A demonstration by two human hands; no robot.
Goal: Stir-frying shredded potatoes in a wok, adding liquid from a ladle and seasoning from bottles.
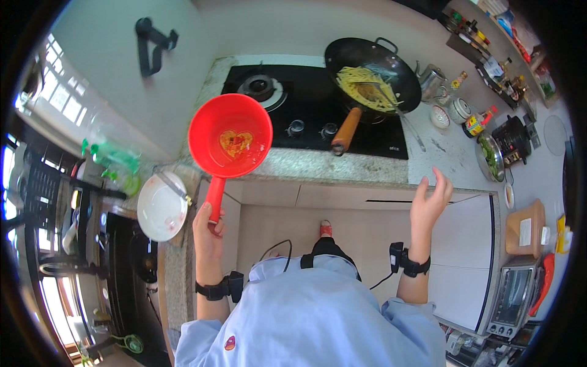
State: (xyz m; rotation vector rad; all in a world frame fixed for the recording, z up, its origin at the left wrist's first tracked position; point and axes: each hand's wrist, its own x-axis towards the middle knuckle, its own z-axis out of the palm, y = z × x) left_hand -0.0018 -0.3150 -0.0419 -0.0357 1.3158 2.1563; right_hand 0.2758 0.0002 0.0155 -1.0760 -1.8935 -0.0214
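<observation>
My left hand [210,229] grips the handle of a red plastic ladle [230,169], whose bowl is held level over the counter edge and the front left of the hob; a heart-shaped print shows in its bottom. My right hand [431,197] is in the air in front of the counter, fingers spread, holding nothing. Beyond it, a black wok [403,75] stands on the right burner, its wooden handle [347,130] pointing towards me. Pale yellow strips of food [362,82] lie in the wok, with a metal spatula [406,120] resting across them and over the rim.
A white bowl [156,206] with a knife [172,183] across it sits at left on a board. Right of the wok stand a metal kettle [431,82], a small bowl [440,117], a sauce bottle [477,123] and a steel bowl of greens [487,158]. A toaster oven [513,293] is farther right.
</observation>
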